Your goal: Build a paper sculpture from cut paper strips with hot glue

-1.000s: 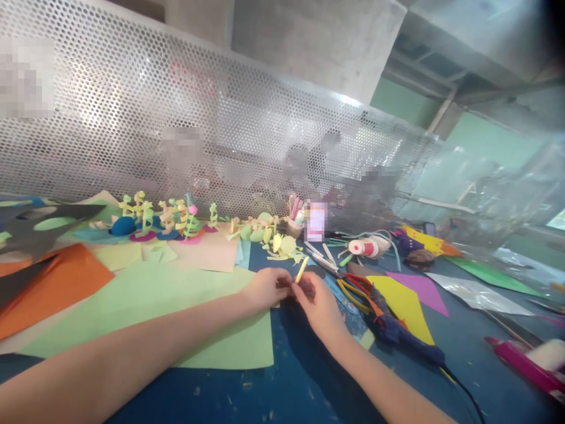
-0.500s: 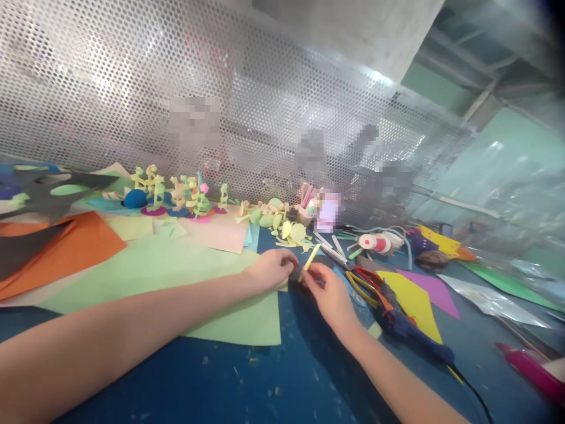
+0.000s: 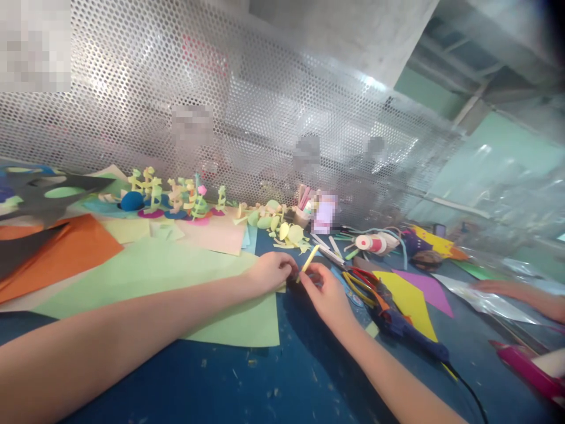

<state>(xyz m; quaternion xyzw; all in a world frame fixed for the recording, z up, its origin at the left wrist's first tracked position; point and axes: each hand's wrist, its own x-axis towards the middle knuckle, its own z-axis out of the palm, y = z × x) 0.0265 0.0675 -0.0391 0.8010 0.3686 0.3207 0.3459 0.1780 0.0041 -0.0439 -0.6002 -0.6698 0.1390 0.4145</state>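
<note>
A narrow pale yellow strip (image 3: 311,257), felt- or foam-like, stands tilted between the thumb and fingers of my right hand (image 3: 325,290). Close by on the left, my left hand (image 3: 272,272) is closed with curled fingers, its tips near the strip's lower end. Whatever those fingers may pinch is hidden. My left wrist and forearm lie over a large light green sheet (image 3: 229,321). Just beyond my hands is a pile of yellow and green cut-out pieces (image 3: 289,234).
Small plant-like figures (image 3: 154,193) line the back by a perforated metal screen (image 3: 265,112). Right of my hands lie scissors (image 3: 371,288), a dark blue corded tool (image 3: 415,335), a thread spool (image 3: 371,243) and a yellow sheet (image 3: 412,303). Another person's hand (image 3: 507,290) rests at far right.
Another person's hand and forearm have come in at the right edge. The view has shifted slightly; my hands and the strip keep nearly the same pose.
</note>
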